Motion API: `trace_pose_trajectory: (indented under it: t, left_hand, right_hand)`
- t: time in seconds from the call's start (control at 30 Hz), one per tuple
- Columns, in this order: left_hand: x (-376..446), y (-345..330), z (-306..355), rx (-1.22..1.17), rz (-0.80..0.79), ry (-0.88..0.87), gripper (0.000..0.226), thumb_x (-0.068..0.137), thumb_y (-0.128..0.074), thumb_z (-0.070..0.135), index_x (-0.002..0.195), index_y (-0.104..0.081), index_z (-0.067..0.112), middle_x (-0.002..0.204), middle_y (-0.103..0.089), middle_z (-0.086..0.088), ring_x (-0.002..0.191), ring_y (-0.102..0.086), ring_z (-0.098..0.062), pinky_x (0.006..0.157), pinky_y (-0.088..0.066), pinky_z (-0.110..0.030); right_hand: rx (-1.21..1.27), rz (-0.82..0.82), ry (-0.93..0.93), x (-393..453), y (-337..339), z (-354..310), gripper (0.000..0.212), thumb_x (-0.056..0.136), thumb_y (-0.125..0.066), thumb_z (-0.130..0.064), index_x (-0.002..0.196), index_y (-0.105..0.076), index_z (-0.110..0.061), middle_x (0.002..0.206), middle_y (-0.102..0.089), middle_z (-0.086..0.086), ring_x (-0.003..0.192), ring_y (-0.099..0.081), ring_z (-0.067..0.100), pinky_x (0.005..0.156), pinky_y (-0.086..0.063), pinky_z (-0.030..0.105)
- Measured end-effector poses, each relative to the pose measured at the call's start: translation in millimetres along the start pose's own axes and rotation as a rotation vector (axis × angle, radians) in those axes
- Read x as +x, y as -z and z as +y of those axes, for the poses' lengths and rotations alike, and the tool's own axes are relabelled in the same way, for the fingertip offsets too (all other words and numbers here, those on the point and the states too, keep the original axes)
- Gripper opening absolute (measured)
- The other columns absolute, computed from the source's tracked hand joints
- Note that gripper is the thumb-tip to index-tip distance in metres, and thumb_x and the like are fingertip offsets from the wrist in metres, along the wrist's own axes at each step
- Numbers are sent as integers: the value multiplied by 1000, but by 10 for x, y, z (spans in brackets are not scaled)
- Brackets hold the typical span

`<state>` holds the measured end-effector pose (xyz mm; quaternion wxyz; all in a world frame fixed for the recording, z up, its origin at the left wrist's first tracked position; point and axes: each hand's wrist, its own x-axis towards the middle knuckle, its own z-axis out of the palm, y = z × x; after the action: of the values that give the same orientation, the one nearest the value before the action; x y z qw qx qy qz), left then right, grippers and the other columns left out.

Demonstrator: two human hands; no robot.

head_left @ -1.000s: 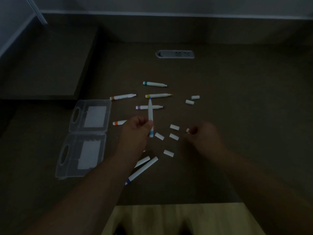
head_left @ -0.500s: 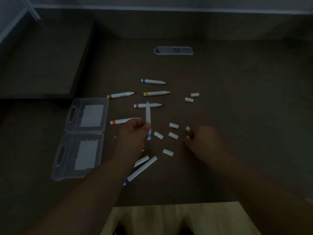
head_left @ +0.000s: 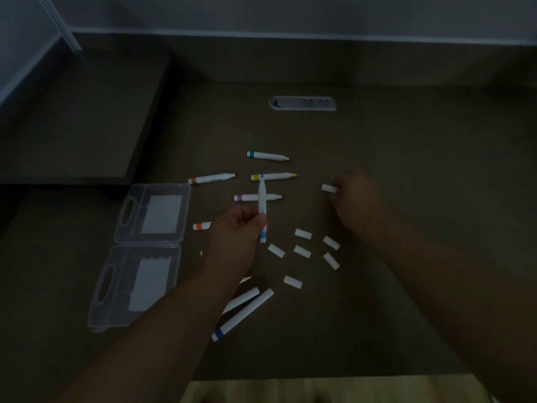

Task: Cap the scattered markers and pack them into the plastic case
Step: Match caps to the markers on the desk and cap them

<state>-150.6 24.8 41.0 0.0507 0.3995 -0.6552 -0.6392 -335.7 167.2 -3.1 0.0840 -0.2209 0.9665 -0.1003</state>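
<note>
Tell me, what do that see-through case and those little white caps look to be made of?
The case looks like clear, slightly glossy hard plastic: the dark desk shows through its walls, and it has moulded handle cutouts. The loose caps appear to be opaque white plastic with a smooth matte look, matching the marker barrels. The dim light leaves the finish uncertain.

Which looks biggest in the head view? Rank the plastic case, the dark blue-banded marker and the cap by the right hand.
1. plastic case
2. dark blue-banded marker
3. cap, clearly smallest
</note>
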Motion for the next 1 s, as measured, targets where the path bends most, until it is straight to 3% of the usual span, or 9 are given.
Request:
trace_pose_trajectory:
  t: [0.2,0.3,0.4,0.47,0.53,0.63,0.93,1.0]
  left_hand:
    - [85,-30,58,-10,-8,-6,13,96,-57,18,92,-59,30,98,-63,6,92,-60,-7,85,-51,-29]
    - [128,-39,68,7,-3,-19,15,95,-58,19,90,-58,33,98,-62,7,92,-60,-7,86,-52,-30]
    - [168,-60,93,9,-1,-17,18,95,-58,20,88,-56,36,95,-60,9,91,-58,-6,86,-51,-30]
    - [188,-82,117,0,-2,-7,18,95,-57,20,88,-55,36,94,-59,9,89,-58,-5,83,-51,-29]
    - [206,-105,137,3,-9,-6,14,95,-57,21,90,-57,35,96,-61,8,89,-59,-6,78,-50,-25]
    - [220,-138,166,11,-21,0,11,95,-57,24,90,-58,34,97,-62,7,90,-60,-7,72,-49,-24]
    - [232,-204,193,32,-27,-32,12,96,-57,26,88,-57,34,94,-63,7,86,-60,-8,75,-50,-27]
    - [225,-214,188,32,-25,-26,12,95,-58,26,87,-57,35,95,-63,6,87,-61,-8,76,-51,-29]
  right_hand:
    - [-98,-91,42,204,-55,-72,30,98,-53,-27,122,-61,-11,124,-57,12,109,-57,25,94,-49,38]
    - [-61,-161,-48,219,-47,-117,26,98,-54,-27,118,-62,-12,114,-61,11,102,-60,24,88,-52,37]
    - [184,-192,-168,221,7,-140,21,94,-61,-25,109,-67,-10,103,-66,10,93,-64,21,84,-56,38]
    - [541,-226,-292,185,116,-179,18,90,-66,-19,103,-69,-6,89,-67,9,79,-65,18,70,-57,33]
    - [911,-338,-474,88,239,-245,16,88,-69,-16,100,-68,-6,82,-64,8,67,-59,14,55,-49,26]
    - [1240,-459,-630,5,310,-274,19,86,-70,-12,105,-66,-7,91,-62,8,69,-55,12,60,-46,24]
    - [1394,-570,-761,-143,354,-274,23,86,-69,-17,108,-67,-11,82,-63,3,62,-54,8,46,-44,20]
    - [1404,-576,-761,-192,374,-297,21,87,-68,-17,108,-67,-10,85,-63,4,64,-55,8,50,-45,19]
